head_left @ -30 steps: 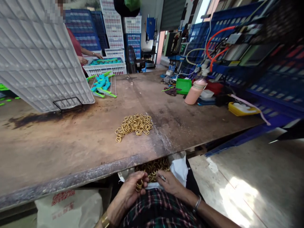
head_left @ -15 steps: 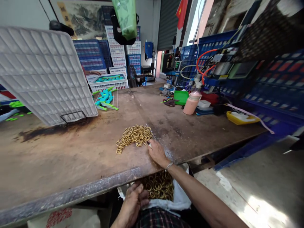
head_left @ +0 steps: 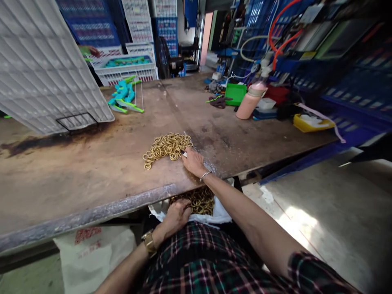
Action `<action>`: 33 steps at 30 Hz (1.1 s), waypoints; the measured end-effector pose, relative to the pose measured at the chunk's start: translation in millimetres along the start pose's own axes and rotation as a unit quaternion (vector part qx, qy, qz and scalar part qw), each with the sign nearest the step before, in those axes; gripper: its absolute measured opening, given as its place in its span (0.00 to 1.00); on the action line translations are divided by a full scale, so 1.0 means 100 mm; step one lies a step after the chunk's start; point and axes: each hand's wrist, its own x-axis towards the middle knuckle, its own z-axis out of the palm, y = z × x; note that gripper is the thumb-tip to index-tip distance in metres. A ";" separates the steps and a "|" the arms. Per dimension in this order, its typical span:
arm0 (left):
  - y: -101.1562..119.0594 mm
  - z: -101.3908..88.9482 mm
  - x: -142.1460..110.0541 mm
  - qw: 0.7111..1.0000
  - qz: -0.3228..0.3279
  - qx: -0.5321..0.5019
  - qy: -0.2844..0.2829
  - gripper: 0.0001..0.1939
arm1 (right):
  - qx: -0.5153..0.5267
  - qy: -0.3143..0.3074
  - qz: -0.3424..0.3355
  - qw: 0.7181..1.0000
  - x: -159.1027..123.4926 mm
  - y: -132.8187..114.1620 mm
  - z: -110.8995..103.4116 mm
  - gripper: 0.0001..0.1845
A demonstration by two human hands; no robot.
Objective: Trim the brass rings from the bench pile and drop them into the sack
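Grips indiscernible: your right hand (head_left: 194,163) meets one gold metal-ring heap (head_left: 167,145), left hand (head_left: 176,215) one white sack (head_left: 222,210); one pink bottle (head_left: 249,105) beyond.

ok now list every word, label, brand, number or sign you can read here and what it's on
No text can be read for certain.
Pale bag, lower left: red block and red line of print, both too blurred to read.
Watch: any markings too small to read.
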 end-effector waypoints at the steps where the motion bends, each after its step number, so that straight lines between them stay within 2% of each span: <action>1: -0.02 0.01 0.02 1.000 -0.003 0.013 -0.014 0.14 | 0.000 -0.008 0.004 1.000 0.00 0.00 0.00 0.15; 4: -0.11 0.02 0.08 0.999 -0.022 0.032 -0.027 0.14 | -0.007 -0.030 0.005 1.000 0.00 0.00 -0.01 0.15; 10: -0.25 0.07 0.11 0.998 -0.063 -0.004 0.006 0.14 | -0.018 -0.028 -0.025 0.999 -0.08 0.01 -0.06 0.16; 13: -0.16 0.04 0.03 0.998 -0.054 -0.018 0.031 0.14 | -0.001 -0.023 -0.045 0.999 -0.11 0.05 -0.08 0.16; 16: 0.03 -0.06 -0.06 0.996 -0.016 -0.063 0.055 0.12 | 0.038 0.001 -0.067 0.997 -0.12 0.12 -0.07 0.14; 19: 0.19 -0.16 -0.08 0.990 -0.016 -0.120 0.078 0.11 | 0.075 0.020 -0.086 0.993 -0.13 0.17 -0.05 0.12; 21: 0.25 -0.22 -0.03 0.979 -0.036 -0.158 0.122 0.11 | 0.097 0.026 -0.106 0.989 -0.16 0.19 -0.04 0.11; 23: 0.28 -0.29 0.07 0.961 -0.051 -0.194 0.188 0.11 | 0.116 0.023 -0.124 0.985 -0.22 0.19 -0.03 0.11; 26: 0.31 -0.38 0.24 0.933 -0.052 -0.241 0.260 0.13 | 0.136 0.015 -0.129 0.982 -0.33 0.16 -0.02 0.09; 29: 0.32 -0.45 0.35 0.931 -0.041 -0.251 0.261 0.14 | 0.146 0.010 -0.128 0.981 -0.45 0.11 -0.01 0.07; 33: 0.30 -0.44 0.40 0.940 -0.030 -0.230 0.250 0.09 | 0.175 0.003 -0.131 0.976 -0.56 0.05 0.01 0.05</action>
